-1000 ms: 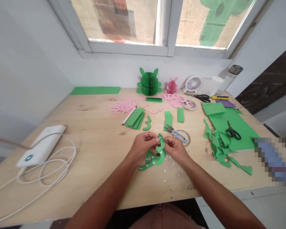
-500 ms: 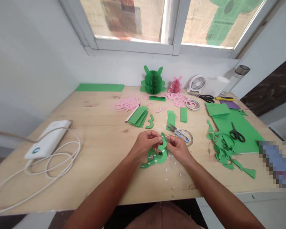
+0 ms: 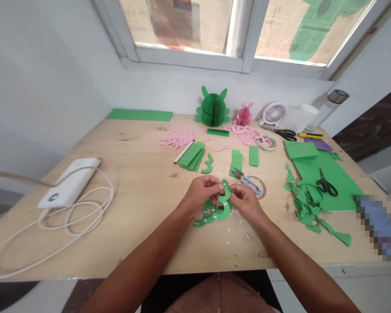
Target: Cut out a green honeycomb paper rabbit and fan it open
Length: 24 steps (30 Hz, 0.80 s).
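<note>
Head camera: my 2 hands meet low over the table point(image 3: 140, 234), near its front edge, around a wavy green cutout point(image 3: 226, 194) marked with small white strips. My left hand point(image 3: 204, 194) pinches the top of it between thumb and finger. My right hand point(image 3: 246, 200) has its fingers bunched at the right edge of the cutout; I cannot tell whether they grip it or only touch it. More green curves point(image 3: 208, 214) with white strips show just below, partly behind my left fingers. White bits point(image 3: 228, 242) are scattered nearby. Just beyond my right hand, small snips point(image 3: 251, 184) with a blue handle lie across a ring of tape point(image 3: 264, 189), blades over some green strips point(image 3: 236, 160). Farther left, a white pen point(image 3: 183, 153) lies beside a fanned stack of green paper point(image 3: 192, 157). Off to the right, black scissors point(image 3: 327, 188) rest on a green sheet point(image 3: 343, 187), beside heaped green scraps point(image 3: 308, 204).
</note>
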### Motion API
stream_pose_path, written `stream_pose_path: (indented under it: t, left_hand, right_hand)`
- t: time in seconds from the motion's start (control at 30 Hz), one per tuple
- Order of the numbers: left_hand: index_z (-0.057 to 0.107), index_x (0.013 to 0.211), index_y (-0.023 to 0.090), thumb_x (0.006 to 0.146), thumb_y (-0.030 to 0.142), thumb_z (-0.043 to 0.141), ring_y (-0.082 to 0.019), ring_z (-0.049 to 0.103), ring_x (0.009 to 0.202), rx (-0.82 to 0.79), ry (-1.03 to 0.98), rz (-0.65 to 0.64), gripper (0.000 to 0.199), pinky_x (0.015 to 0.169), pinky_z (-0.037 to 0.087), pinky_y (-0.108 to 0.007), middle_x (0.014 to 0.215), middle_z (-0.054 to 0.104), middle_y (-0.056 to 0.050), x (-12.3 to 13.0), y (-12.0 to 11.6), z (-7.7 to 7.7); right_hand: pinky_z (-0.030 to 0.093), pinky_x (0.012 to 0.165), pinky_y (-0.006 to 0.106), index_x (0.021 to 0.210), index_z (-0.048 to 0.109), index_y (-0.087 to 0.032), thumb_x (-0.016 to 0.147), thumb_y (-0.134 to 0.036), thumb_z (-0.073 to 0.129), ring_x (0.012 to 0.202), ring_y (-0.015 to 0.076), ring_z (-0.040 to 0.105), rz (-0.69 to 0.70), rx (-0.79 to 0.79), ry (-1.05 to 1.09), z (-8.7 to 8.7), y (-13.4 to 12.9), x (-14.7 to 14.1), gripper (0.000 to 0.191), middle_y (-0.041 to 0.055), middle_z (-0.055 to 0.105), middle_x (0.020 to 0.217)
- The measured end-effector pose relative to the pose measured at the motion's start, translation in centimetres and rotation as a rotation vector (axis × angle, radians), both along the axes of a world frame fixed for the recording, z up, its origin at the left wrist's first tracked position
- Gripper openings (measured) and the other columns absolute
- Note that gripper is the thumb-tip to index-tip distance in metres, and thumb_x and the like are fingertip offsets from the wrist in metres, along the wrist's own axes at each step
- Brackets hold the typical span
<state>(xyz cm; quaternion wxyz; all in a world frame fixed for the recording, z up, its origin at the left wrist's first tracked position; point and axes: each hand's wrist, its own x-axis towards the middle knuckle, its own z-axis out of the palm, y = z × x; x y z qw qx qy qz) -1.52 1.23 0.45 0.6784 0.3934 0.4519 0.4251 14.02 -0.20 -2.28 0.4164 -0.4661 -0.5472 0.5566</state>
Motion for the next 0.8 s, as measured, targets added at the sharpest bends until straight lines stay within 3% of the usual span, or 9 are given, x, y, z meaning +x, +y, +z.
stream_pose_path:
  t: [0.43, 0.8]
  left_hand:
    - [0.059, 0.063, 0.012, 0.057, 0.024, 0.075, -0.006, 0.047, 0.039, -0.012, -0.001, 0.013, 0.020, 0.039, 0.037, -0.018, 0.054, 0.061, -0.001, 0.01, 0.07, -0.06]
    - [0.059, 0.062, 0.012, 0.058, 0.023, 0.073, -0.005, 0.047, 0.038, 0.001, 0.013, 0.015, 0.018, 0.038, 0.035, -0.017, 0.053, 0.061, 0.000, -0.05, 0.02, 0.17]
  right_hand:
    - [0.039, 0.050, 0.022, 0.074, 0.065, -0.015, 0.073, -0.047, 0.066, 0.056, 0.0112, 0.048, 0.004, 0.011, -0.031, -0.03, 0.05, 0.04, 0.032, 0.0001, 0.058, 0.063]
    - [0.041, 0.052, 0.024, 0.074, 0.068, -0.016, 0.073, -0.040, 0.066, 0.056, 0.0121, 0.049, 0.019, 0.058, -0.049, -0.26, 0.12, 0.21, 0.023, -0.0001, 0.058, 0.061]
